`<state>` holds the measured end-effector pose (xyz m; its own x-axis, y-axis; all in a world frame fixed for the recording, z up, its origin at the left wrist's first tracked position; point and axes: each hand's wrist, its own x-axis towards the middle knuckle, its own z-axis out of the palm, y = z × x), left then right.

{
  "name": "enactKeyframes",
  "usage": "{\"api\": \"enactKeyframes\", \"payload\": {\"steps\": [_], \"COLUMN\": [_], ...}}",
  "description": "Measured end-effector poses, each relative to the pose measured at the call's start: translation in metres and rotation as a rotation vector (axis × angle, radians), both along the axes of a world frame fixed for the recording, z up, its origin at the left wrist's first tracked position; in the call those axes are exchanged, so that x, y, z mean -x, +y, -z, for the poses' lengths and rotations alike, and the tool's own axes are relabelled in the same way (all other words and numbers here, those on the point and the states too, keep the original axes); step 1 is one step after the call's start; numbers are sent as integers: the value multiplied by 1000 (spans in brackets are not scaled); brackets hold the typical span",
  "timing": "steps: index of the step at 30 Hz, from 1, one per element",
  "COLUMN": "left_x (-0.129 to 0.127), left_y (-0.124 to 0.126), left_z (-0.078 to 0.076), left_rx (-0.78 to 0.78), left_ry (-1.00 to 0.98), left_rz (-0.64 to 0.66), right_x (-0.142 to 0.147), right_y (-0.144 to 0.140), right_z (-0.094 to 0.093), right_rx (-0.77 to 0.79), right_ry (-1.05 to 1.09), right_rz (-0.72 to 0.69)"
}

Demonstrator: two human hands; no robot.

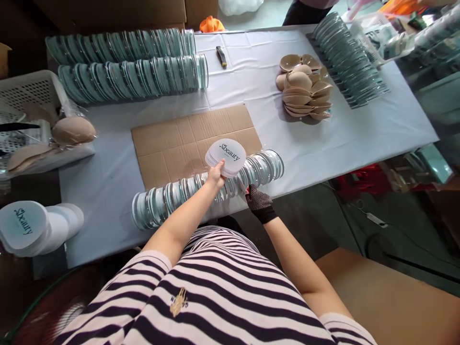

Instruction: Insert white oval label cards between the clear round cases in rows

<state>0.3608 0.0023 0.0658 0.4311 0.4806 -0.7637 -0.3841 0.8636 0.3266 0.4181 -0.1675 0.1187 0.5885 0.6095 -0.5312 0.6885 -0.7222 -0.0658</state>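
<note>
My bare left hand (216,175) grips a stack of white rounded cards (226,155) printed "beauty", thumb on top. In a dark dotted glove, my right hand (259,200) pinches what looks like one card (241,184) at the near side of a row of clear round plastic cases (165,203). The row lies along the table's near edge, under my left forearm and the card stack, which hide part of it. Behind the row lies a flat cardboard sheet (172,139).
Two more rows of cases (132,79) lie at the back left, another (350,60) at the back right. Beige cups (305,88) are piled right of centre, near a cutter (221,57). Left are a white basket (32,86) and more cards (23,225). A person (305,12) stands behind.
</note>
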Motion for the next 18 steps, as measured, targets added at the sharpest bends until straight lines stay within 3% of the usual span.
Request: {"api": "enactKeyframes", "payload": {"steps": [8, 18], "left_x": [1, 3], "left_y": [0, 0], "left_z": [2, -4], "left_rx": [-3, 14], "left_ry": [-7, 14], "left_rz": [11, 5], "right_x": [-12, 12], "right_y": [16, 12], "right_z": [19, 55], "right_rx": [-22, -59], "right_ry": [52, 88], "right_rz": [20, 193]}}
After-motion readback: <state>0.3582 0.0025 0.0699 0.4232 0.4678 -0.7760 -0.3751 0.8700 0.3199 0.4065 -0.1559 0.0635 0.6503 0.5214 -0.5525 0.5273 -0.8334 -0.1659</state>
